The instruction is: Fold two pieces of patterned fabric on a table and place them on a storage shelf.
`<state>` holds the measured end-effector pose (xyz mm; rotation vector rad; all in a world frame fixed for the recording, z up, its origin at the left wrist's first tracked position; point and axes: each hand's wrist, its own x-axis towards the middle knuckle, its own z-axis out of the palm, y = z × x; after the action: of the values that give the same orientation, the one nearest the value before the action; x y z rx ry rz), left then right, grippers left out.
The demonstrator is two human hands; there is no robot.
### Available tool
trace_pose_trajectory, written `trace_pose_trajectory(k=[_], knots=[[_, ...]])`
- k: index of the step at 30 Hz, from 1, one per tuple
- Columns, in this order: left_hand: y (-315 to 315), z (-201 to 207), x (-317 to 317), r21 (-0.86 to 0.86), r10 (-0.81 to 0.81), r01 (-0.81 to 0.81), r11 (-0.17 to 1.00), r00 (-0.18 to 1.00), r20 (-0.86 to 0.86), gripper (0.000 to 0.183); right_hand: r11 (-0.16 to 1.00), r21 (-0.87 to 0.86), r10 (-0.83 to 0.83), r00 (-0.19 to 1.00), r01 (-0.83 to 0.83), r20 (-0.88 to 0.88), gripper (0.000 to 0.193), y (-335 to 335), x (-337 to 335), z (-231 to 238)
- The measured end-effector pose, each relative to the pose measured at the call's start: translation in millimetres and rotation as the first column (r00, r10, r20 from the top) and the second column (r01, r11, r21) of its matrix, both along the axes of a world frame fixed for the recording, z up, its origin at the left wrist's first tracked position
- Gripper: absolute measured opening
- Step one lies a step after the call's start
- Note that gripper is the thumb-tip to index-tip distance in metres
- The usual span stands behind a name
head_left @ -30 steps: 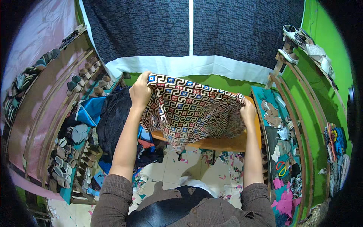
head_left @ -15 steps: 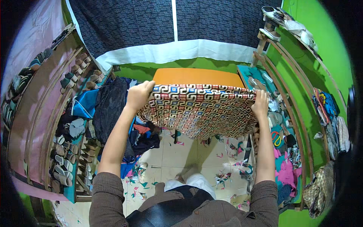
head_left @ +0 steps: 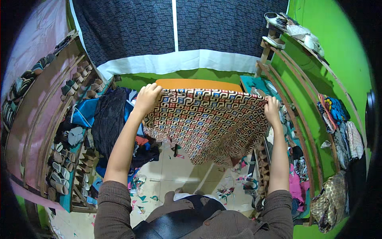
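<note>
A piece of patterned fabric [head_left: 211,119], cream, red, blue and black, hangs stretched between my two hands. My left hand [head_left: 149,96] is closed on its upper left corner. At the upper right corner, my right hand [head_left: 272,110] pinches the same cloth. The top edge runs nearly straight from hand to hand, while the lower part droops in loose folds toward a point above the floor. Behind it shows the upper strip of an orange board or tabletop [head_left: 199,84]; the rest of that is hidden by the cloth.
Wooden racks with several shoes [head_left: 59,179] stand on my left, beside a heap of dark clothes [head_left: 109,119]. To the right, another rack [head_left: 306,95] carries shoes and cloths. Fabric scraps [head_left: 139,195] litter the tiled floor [head_left: 171,175]. A dark curtain [head_left: 127,32] hangs ahead.
The fabric's lower part has dropped and spread, hanging farther down. Both hands still grip its upper corners. The surroundings have shifted slightly left in the view, and less of the orange surface shows.
</note>
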<state>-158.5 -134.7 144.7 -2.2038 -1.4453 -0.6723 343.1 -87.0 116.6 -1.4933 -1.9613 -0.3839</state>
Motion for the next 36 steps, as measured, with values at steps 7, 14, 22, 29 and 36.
trace_pose_trajectory(k=[7,14,22,29,36], knots=[[1.9,-8.6,34.6,-0.171,0.082,-0.016,0.985,0.918,0.388,0.023,0.994,0.107,0.045,0.991,-0.031,-0.128,0.02,12.7,9.0,20.6],[6.1,-5.3,61.2,-0.131,0.066,0.024,0.991,0.766,0.639,0.029,0.994,0.1,0.045,0.989,-0.031,-0.138,0.016,17.4,20.4,22.4],[11.7,30.4,86.6,0.034,0.068,-0.102,0.994,0.842,0.535,0.031,0.996,0.082,-0.014,0.989,0.026,-0.145,0.019,32.9,34.1,8.0],[40.7,-1.7,70.3,-0.046,0.202,-0.21,0.977,0.827,0.524,0.03,0.999,0.046,0.035,0.992,-0.03,-0.125,0.018,65.3,18.5,-9.1],[101.5,-41.5,43.7,-0.05,0.234,-0.241,0.969,0.841,0.488,0.031,0.998,0.031,0.066,0.992,-0.063,-0.109,0.018,133.3,-7.8,-30.2]])
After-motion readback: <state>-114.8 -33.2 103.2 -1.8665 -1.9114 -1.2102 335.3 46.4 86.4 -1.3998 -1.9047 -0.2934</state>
